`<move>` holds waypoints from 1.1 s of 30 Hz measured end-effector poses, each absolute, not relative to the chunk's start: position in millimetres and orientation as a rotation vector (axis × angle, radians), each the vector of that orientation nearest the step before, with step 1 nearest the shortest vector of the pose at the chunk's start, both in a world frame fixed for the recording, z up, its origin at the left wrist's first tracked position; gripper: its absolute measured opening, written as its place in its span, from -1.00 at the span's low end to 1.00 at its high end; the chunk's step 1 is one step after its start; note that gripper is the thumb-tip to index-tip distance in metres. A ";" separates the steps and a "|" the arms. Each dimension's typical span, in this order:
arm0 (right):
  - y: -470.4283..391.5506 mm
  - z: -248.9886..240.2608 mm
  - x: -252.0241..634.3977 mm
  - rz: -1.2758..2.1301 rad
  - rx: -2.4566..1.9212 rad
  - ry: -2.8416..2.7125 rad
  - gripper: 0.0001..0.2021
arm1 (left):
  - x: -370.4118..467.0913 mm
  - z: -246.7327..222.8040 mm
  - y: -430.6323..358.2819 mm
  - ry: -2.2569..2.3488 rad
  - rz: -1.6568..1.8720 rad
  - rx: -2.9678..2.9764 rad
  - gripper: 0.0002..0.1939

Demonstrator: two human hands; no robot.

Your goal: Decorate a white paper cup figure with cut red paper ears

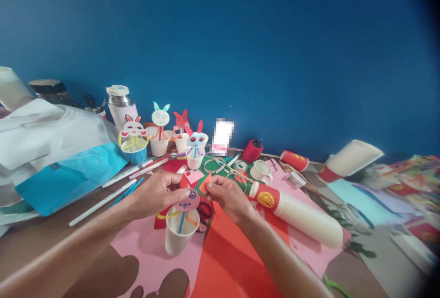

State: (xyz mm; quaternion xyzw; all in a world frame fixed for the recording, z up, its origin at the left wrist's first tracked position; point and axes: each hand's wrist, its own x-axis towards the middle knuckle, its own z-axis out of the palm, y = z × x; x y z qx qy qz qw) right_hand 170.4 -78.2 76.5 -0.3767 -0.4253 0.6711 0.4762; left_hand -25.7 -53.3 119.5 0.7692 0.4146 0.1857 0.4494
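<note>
My left hand pinches a round pink paper face with drawn eye and mouth. An orange paper ear stands at its top by my fingers. The face sits on a blue straw-like stem inside a white paper cup, with yellow and orange strips as limbs. In my right hand, thumb and fingertips close on a small pointed orange paper piece, just right of the face. Red-handled scissors lie behind the cup, partly hidden.
Several finished cup figures stand at the back left. A long stack of paper cups lies at right. Orange and cut-out pink sheets cover the table. A mug, tape rings and a red spool sit behind.
</note>
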 end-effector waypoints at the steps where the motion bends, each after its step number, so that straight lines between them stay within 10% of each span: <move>1: -79.0 77.8 169.7 1.645 -0.915 -1.033 -0.79 | -25.0 120.0 -54.0 1.026 0.459 1.911 -0.73; 33: -85.6 78.9 163.3 1.263 -1.051 -1.413 -0.93 | -20.2 130.5 -66.9 1.020 0.546 1.991 -0.82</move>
